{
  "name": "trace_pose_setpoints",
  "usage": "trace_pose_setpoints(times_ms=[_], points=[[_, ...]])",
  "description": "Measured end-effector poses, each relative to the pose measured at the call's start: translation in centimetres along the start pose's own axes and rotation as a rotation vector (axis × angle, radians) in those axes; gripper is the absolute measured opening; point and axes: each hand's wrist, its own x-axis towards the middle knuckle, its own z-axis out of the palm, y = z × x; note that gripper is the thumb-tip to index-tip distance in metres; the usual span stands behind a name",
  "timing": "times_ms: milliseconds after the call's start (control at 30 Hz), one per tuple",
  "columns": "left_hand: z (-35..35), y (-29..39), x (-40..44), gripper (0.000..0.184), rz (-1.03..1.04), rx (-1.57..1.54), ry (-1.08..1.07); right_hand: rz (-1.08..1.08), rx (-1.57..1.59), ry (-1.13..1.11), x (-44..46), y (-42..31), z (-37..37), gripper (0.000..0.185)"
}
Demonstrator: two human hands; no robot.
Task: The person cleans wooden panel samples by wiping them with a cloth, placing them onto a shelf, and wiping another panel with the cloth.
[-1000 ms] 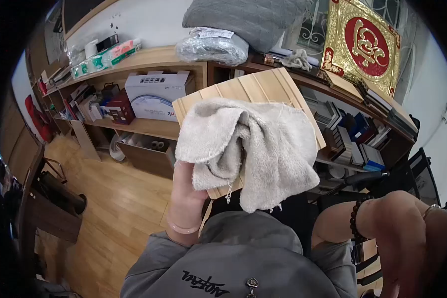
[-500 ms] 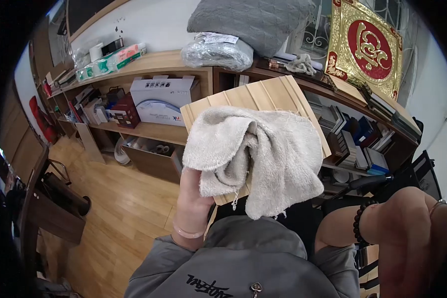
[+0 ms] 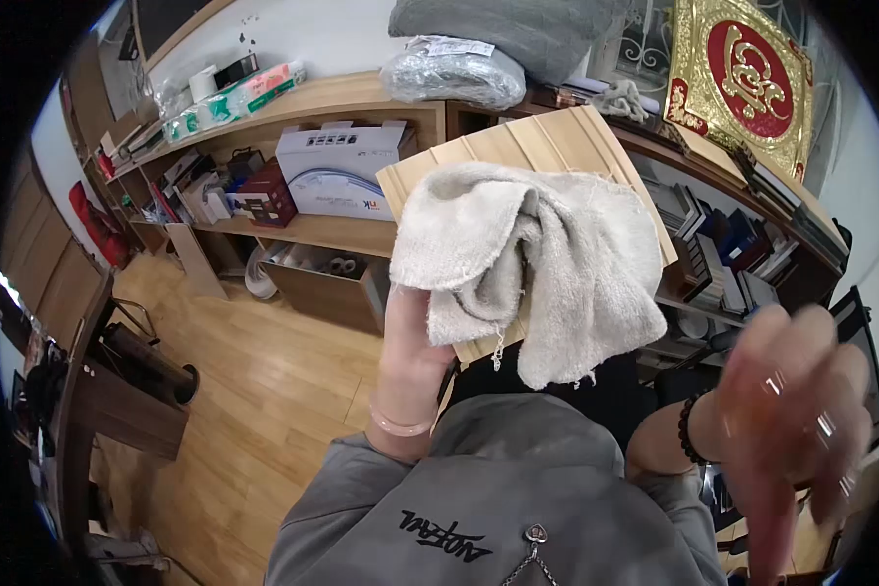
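Note:
A light wooden board (image 3: 527, 142) with grooves along its face is held up in front of me, tilted. A crumpled off-white towel (image 3: 596, 254) with frayed edges lies over most of it. My left hand (image 3: 418, 327) supports the board from its lower left side; its fingers are hidden behind the board and towel. At the right, apart from board and towel, is my right hand (image 3: 791, 420), wearing a dark beaded bracelet. Motion blur smears its fingers, and no object shows in it.
Beyond the board runs a wooden shelf unit (image 3: 342, 96) with a white box (image 3: 337, 181) and wrapped packages (image 3: 454, 76). A gold and red panel (image 3: 742, 78) leans at the back right. Books (image 3: 713, 264) fill the shelves below. A brown desk (image 3: 132, 415) stands at left.
My right hand has turned and shifted slightly left, its fingers now blurred. Board, towel and my left hand appear a little higher and further right as the whole view shifts.

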Motion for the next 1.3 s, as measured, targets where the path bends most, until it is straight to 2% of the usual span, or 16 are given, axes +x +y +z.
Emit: trace_pose_setpoints(times_ms=[67,133,200,267,333,467,533,667,733,800,967,1033,1067,1200,1267,1300], points=[[0.0,-0.2,0.6,0.061,-0.097,-0.115,0.047,-0.012,-0.250,-0.244,0.7,3.1,-0.3,0.067],[0.4,-0.7,1.0,0.056,-0.208,-0.240,0.080,0.380,-0.755,-0.208,-0.6,3.0,1.8,0.076],[0.9,-1.3,1.3,0.052,-0.328,-0.367,0.102,0.531,-0.709,0.053,-3.8,6.5,3.6,0.082],[1.7,-2.4,1.2,0.050,-0.393,-0.431,0.102,0.580,-0.717,0.116,-4.3,7.2,5.8,0.079],[3.3,-4.4,0.2,0.051,-0.337,-0.370,0.220,0.632,-0.720,0.177,-5.2,8.0,6.5,0.076],[3.4,-3.9,1.6,0.052,-0.301,-0.452,0.250,0.467,-0.795,0.230,-6.6,10.5,5.8,0.068],[2.6,-2.9,2.6,0.052,-0.293,-0.506,0.226,0.324,-0.652,0.303,-6.4,11.0,4.3,0.059],[1.2,-1.7,3.3,0.054,-0.412,-0.438,0.093,0.400,-0.787,0.543,-5.8,12.1,0.7,0.053],[1.7,-2.0,3.5,0.054,-0.432,-0.392,0.099,0.335,-0.901,0.336,-5.5,11.1,3.0,0.041],[1.5,-2.5,3.1,0.054,-0.454,-0.371,0.114,0.128,-0.865,0.024,-5.9,9.2,6.4,0.037],[-0.2,-2.7,3.6,0.054,-0.527,-0.356,0.011,0.185,-1.019,0.079,-4.9,11.0,3.3,0.039],[0.1,-2.5,4.0,0.054,-0.572,-0.514,-0.056,0.235,-0.977,0.425,-3.9,12.2,0.8,0.039],[0.3,-2.6,4.0,0.054,-0.573,-0.519,-0.056,0.236,-0.981,0.422,-4.3,12.2,0.8,0.039],[0.1,-2.9,4.3,0.055,-0.599,-0.344,-0.034,0.313,-0.940,0.257,-6.5,10.5,3.0,0.040],[-1.0,-3.1,4.5,0.055,-0.590,-0.460,-0.024,0.128,-0.890,-0.085,-7.5,8.9,4.3,0.037],[-1.5,-3.0,4.5,0.055,-0.586,-0.512,-0.022,0.131,-0.879,-0.079,-7.6,8.7,4.4,0.037]])
